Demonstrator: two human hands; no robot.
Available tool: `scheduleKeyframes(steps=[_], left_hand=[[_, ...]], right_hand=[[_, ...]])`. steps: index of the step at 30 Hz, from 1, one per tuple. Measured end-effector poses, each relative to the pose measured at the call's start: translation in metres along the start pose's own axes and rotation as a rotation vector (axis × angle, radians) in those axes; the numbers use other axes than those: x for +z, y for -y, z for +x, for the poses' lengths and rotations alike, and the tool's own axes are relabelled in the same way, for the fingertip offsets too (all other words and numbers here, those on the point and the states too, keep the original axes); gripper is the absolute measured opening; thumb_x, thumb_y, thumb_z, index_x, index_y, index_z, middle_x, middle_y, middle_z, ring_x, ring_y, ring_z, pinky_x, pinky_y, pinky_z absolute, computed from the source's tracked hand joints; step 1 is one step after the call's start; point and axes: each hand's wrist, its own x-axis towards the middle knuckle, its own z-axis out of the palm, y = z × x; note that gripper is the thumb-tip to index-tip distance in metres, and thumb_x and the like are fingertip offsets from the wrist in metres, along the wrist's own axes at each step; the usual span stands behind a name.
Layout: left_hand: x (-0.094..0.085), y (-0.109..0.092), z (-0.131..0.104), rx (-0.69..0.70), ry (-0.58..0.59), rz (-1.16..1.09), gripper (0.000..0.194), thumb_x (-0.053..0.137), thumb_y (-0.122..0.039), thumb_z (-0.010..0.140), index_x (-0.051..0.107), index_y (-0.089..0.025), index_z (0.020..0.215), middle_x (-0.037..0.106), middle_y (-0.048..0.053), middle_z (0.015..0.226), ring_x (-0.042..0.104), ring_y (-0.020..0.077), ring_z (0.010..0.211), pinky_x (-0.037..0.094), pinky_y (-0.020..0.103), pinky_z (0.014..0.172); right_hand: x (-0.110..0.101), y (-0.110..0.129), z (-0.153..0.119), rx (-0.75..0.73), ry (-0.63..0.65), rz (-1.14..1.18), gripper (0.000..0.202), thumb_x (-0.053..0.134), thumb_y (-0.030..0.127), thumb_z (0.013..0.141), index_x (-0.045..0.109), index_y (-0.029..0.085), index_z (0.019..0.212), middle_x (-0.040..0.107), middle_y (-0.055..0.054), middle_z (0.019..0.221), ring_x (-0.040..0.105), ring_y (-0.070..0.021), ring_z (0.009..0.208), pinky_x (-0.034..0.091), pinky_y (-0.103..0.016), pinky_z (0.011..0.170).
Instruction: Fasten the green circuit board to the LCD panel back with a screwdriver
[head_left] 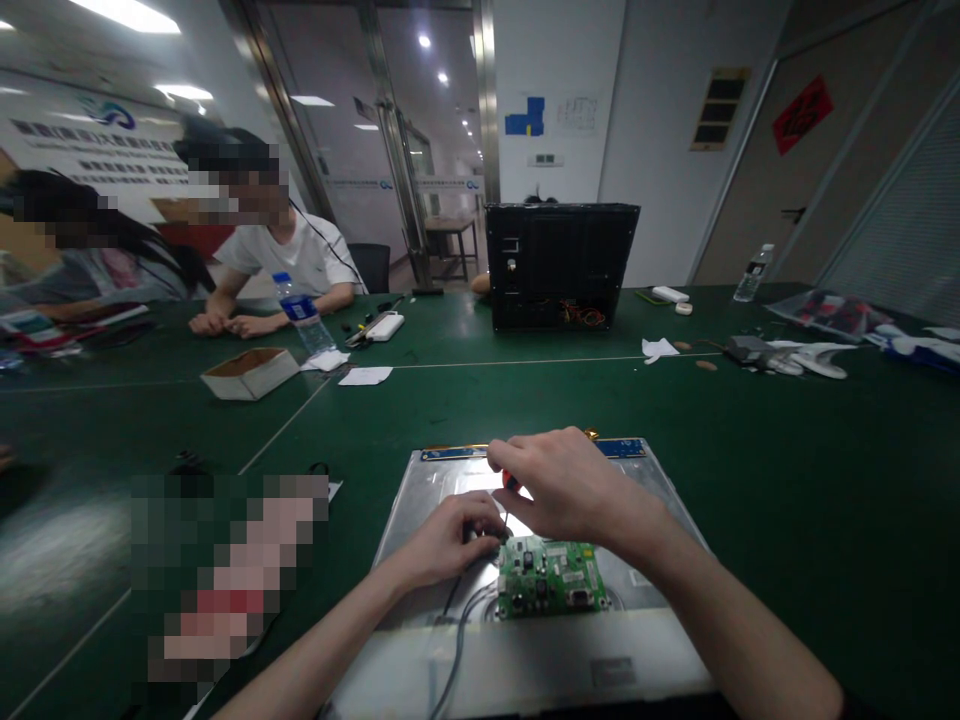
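Note:
A green circuit board [551, 578] lies on the metal back of a flat display panel [405, 510]. My right hand [574, 485] is closed around a screwdriver [511, 481] with a red and black handle. Its thin shaft points down at the board's upper left corner. Beside that corner my left hand [461, 535] is closed with curled fingers close to the shaft; what they pinch, if anything, is hidden. Grey cables [459, 640] run from the board's left side towards the near edge. Along the panel's far edge runs a narrow blue circuit strip [626, 448].
An open cardboard box [251, 375], a water bottle [304, 315] and paper scraps [365, 376] are at the far left. A black monitor-like case [562, 268] stands across the green table [360, 420]. Two people sit at the left. Another bottle [754, 274] stands far right.

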Motion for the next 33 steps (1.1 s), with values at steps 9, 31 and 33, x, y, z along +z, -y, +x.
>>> scheduleKeyframes(steps=[9, 31, 33], left_hand=[[0.003, 0.003, -0.001, 0.003, -0.169, 0.034, 0.012, 0.054, -0.015, 0.084, 0.064, -0.016, 0.088, 0.062, 0.003, 0.084, 0.056, 0.0184, 0.076, 0.044, 0.029, 0.070], [0.007, -0.004, 0.003, -0.016, -0.228, 0.269, 0.012, 0.055, -0.013, 0.084, 0.065, -0.017, 0.082, 0.062, 0.005, 0.089, 0.057, 0.0208, 0.085, 0.044, 0.032, 0.077], [0.005, -0.006, 0.002, 0.006, -0.228, 0.248, 0.012, 0.054, -0.014, 0.085, 0.065, -0.017, 0.084, 0.062, 0.005, 0.094, 0.057, 0.0208, 0.088, 0.045, 0.032, 0.079]], right_hand=[[-0.003, -0.004, -0.001, 0.010, -0.029, -0.034, 0.009, 0.053, 0.024, 0.086, 0.057, 0.017, 0.091, 0.068, -0.003, 0.082, 0.052, -0.0123, 0.061, 0.019, -0.029, 0.051], [-0.023, -0.012, -0.012, 0.049, -0.114, -0.042, 0.007, 0.054, 0.025, 0.086, 0.056, 0.018, 0.089, 0.066, -0.001, 0.078, 0.052, -0.0120, 0.062, 0.022, -0.027, 0.053], [-0.025, -0.012, -0.013, 0.052, -0.113, -0.042, 0.008, 0.054, 0.025, 0.086, 0.056, 0.018, 0.089, 0.066, -0.001, 0.078, 0.052, -0.0121, 0.062, 0.022, -0.027, 0.053]])
